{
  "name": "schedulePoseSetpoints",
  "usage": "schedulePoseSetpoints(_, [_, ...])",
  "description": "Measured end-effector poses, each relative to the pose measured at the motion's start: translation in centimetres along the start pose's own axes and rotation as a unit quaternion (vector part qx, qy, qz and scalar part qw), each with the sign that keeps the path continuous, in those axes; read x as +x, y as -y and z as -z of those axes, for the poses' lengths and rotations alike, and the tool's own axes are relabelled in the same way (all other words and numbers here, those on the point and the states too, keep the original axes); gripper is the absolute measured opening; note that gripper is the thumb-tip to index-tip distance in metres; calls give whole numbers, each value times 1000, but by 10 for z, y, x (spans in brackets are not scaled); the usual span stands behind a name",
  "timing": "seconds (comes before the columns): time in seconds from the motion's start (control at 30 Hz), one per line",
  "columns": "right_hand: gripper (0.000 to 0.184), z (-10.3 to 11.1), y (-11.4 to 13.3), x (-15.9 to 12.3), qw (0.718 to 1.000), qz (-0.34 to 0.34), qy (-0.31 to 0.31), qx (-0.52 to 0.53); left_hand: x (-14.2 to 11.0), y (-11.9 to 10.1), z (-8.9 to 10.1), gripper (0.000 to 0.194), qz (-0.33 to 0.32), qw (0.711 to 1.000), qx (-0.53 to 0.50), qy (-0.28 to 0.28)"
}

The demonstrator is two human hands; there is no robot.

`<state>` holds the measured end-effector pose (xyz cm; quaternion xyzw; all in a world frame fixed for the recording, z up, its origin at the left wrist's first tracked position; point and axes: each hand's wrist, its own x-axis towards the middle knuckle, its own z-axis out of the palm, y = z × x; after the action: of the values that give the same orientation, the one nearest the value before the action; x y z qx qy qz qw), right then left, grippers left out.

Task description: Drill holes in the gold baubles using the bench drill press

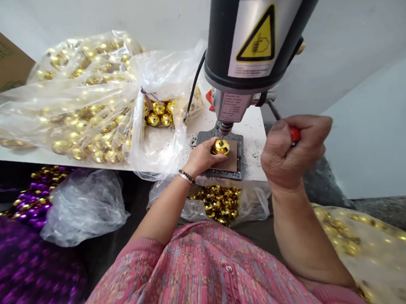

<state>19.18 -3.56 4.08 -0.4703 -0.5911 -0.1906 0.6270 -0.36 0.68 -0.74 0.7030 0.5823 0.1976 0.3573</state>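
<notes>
Your left hand (pixel 203 157) pinches the gold ball (pixel 221 147) between thumb and fingers, right beneath the drill chuck (pixel 226 128); whether the bit touches it, you cannot tell. The ball (round, so no long axis to mind) is faceted and mirror-bright, on a flat brown pad (pixel 227 163) over the dark metal base (pixel 239 145). Your right hand (pixel 296 152), farther off, wraps the smooth red knob (pixel 295 134) of the lever (pixel 274 110).
</notes>
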Motion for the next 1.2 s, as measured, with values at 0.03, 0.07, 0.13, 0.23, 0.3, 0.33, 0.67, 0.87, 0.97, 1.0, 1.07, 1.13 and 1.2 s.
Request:
schedulePoseSetpoints(0.03, [16, -3, 0, -3, 1000, 6, -20, -3, 0, 0, 0, 50, 1, 1000, 3, 0])
schedulePoseSetpoints(0.07, [18, -6, 0, -5, 999, 10, -38, -5, -1, 0, 0, 50, 1, 1000, 7, 0])
schedulePoseSetpoints(0.13, [21, -11, -1, -9, 998, 8, -60, -5, -1, -1, 0, 50, 0, 1000, 11, 0])
schedulePoseSetpoints(0.23, [24, -16, -4, -14, 997, -7, -76, 2, -1, -2, 1, 52, 2, 1000, 11, -1])
schedulePoseSetpoints(0.3, [26, -19, -7, -18, 996, -16, -83, 5, -1, -2, 1, 52, -2, 1000, 9, -2])
schedulePoseSetpoints(0.33, [29, -20, -8, -20, 996, -17, -84, 4, -1, -1, 1, 52, -7, 1000, 7, -1])
schedulePoseSetpoints(0.67, [37, -13, 2, 13, 998, -10, -62, 6, 1, 4, -1, 53, -20, 1000, -18, 0])
schedulePoseSetpoints(0.87, [20, -17, 8, 72, 998, -66, -9, 16, -17, 8, 0, 58, -45, 997, -56, -3])
schedulePoseSetpoints(0.97, [19, -15, 5, 78, 996, -83, 28, 20, -36, 14, 4, 58, -72, 994, -83, 21])
schedulePoseSetpoints(1.0, [20, -14, 3, 77, 995, -89, 30, 24, -43, 16, 5, 58, -82, 992, -88, 30])
schedulePoseSetpoints(1.07, [21, -14, 0, 76, 995, -96, 19, 36, -57, 21, 8, 58, -97, 990, -92, 48])
schedulePoseSetpoints(1.13, [21, -15, -2, 75, 994, -99, 17, 54, -70, 26, 11, 57, -101, 988, -94, 70])
schedulePoseSetpoints(1.2, [19, -16, -2, 75, 992, -100, 16, 72, -80, 29, 14, 57, -94, 987, -96, 92])
